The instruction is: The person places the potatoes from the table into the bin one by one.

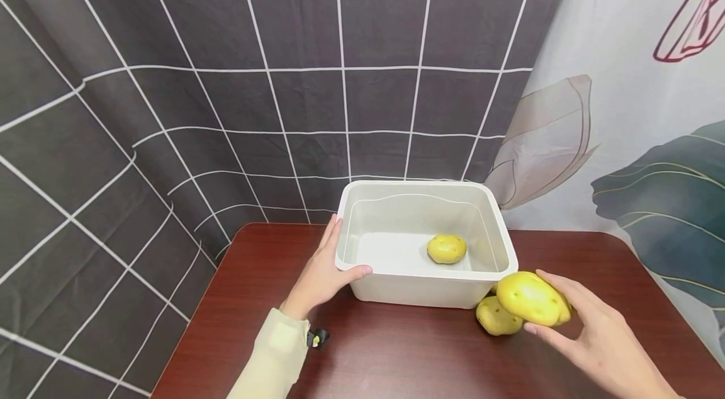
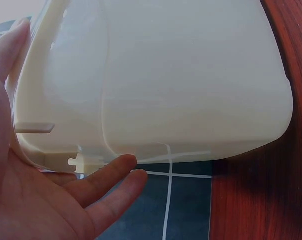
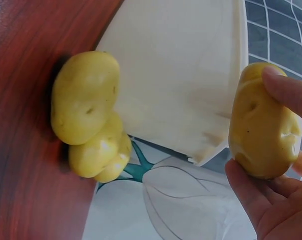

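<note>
A white plastic bin stands on the table with one yellow potato lying inside, toward its right end. My left hand holds the bin's near left corner, thumb along the front rim and fingers on the left side; the left wrist view shows fingertips under the rim. In my right hand another potato is gripped between thumb and fingers, raised off the table just outside the bin's near right corner. Below it, several more potatoes rest on the table against the bin, mostly hidden in the head view.
The dark red wooden table has rounded far corners. Behind it hangs a dark grey cloth with a white grid, and on the right a pale curtain with leaf prints. A black wrist strap sits at my left cuff.
</note>
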Demonstrator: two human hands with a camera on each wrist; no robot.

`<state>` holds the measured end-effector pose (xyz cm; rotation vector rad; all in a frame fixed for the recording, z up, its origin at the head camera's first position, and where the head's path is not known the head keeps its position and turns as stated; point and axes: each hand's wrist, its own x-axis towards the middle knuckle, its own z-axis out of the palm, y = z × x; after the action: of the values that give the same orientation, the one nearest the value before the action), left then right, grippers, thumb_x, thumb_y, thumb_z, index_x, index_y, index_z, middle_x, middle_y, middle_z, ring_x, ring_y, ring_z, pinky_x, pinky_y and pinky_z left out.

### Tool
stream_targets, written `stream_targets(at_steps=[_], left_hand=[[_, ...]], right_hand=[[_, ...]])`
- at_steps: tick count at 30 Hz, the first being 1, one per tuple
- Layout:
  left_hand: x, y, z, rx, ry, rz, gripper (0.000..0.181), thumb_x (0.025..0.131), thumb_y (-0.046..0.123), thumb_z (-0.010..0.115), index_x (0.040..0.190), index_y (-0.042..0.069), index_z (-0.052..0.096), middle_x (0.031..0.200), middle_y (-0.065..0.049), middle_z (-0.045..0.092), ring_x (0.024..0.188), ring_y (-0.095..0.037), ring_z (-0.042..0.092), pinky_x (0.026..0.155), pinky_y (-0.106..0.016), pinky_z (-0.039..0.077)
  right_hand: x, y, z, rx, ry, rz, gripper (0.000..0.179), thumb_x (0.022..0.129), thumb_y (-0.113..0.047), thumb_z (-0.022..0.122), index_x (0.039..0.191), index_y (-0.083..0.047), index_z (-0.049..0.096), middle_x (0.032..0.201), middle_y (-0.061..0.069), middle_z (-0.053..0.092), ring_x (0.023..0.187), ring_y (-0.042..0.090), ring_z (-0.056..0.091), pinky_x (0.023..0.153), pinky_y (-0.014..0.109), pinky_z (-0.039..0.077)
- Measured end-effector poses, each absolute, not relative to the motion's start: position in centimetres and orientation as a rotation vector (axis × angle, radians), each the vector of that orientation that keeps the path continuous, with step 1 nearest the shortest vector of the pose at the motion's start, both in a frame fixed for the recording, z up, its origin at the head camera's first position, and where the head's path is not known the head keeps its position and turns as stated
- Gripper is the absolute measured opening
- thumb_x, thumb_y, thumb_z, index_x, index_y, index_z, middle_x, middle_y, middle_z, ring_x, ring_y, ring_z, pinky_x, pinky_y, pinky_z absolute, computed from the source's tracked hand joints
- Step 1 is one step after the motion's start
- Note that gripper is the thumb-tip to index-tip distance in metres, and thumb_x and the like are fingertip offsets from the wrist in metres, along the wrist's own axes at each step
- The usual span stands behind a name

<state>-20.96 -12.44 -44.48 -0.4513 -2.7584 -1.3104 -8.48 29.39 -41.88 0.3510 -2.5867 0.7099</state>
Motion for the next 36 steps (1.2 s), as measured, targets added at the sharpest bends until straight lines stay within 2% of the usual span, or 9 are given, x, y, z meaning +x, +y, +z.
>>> stream_targets(at_steps=[8, 15, 20, 27, 36], left_hand=[[-20.9, -12.5, -44.4, -0.452, -2.763, -1.303, 0.115, 0.078, 0.057, 0.081, 0.162, 0.014, 0.016, 0.167, 0.012, 0.005, 0.147, -0.020, 0.030, 0.115, -0.044, 0.033], [-20.9, -12.5, -44.4, -0.453, -2.763, -1.305, 0.114, 0.078, 0.056, 0.081, 0.162, 0.014, 0.016, 0.167, 0.011, 0.005, 0.147, -0.020, 0.030, 0.115, -0.044, 0.032], [-20.9, -12.4, -44.3, -0.449, -2.766, -1.308, 0.114, 0.079, 0.055, 0.082, 0.162, 0.013, 0.016, 0.167, 0.011, 0.005, 0.147, -0.020, 0.030, 0.115, -0.044, 0.032], [-20.9, -12.4, -44.4, -0.447, -2.760, -1.323, 0.113, 0.079, 0.052, 0.083, 0.162, 0.014, 0.016, 0.167, 0.012, 0.005, 0.147, -0.020, 0.030, 0.115, -0.045, 0.033], [-20.9, -12.5, -44.5, -0.449, -2.764, -1.314, 0.115, 0.078, 0.060, 0.080, 0.162, 0.015, 0.016, 0.167, 0.013, 0.005, 0.147, -0.019, 0.030, 0.114, -0.045, 0.033]], right_hand=[[-8.8, 29.2, -41.1, 0.392, -2.521, 0.738, 0.093, 0.058, -0.027, 0.098, 0.141, -0.017, 0.058, 0.126, 0.004, 0.062, 0.109, -0.013, 0.042, 0.088, -0.001, 0.025], [-9.4, 29.3, -40.9, 0.452, -2.465, 0.739, 0.096, 0.054, -0.018, 0.099, 0.141, -0.016, 0.059, 0.128, -0.003, 0.060, 0.112, -0.013, 0.043, 0.092, 0.001, 0.025], [-9.7, 29.2, -40.6, 0.446, -2.476, 0.741, 0.096, 0.055, -0.020, 0.099, 0.141, -0.017, 0.058, 0.126, -0.002, 0.061, 0.107, -0.010, 0.044, 0.089, 0.001, 0.027], [-10.2, 29.0, -40.4, 0.427, -2.475, 0.739, 0.095, 0.055, -0.021, 0.099, 0.141, -0.017, 0.058, 0.126, 0.001, 0.062, 0.108, -0.010, 0.043, 0.091, 0.000, 0.025], [-10.8, 28.6, -40.3, 0.443, -2.436, 0.741, 0.095, 0.057, -0.017, 0.098, 0.143, -0.017, 0.057, 0.126, 0.000, 0.061, 0.108, -0.011, 0.044, 0.091, 0.001, 0.027]])
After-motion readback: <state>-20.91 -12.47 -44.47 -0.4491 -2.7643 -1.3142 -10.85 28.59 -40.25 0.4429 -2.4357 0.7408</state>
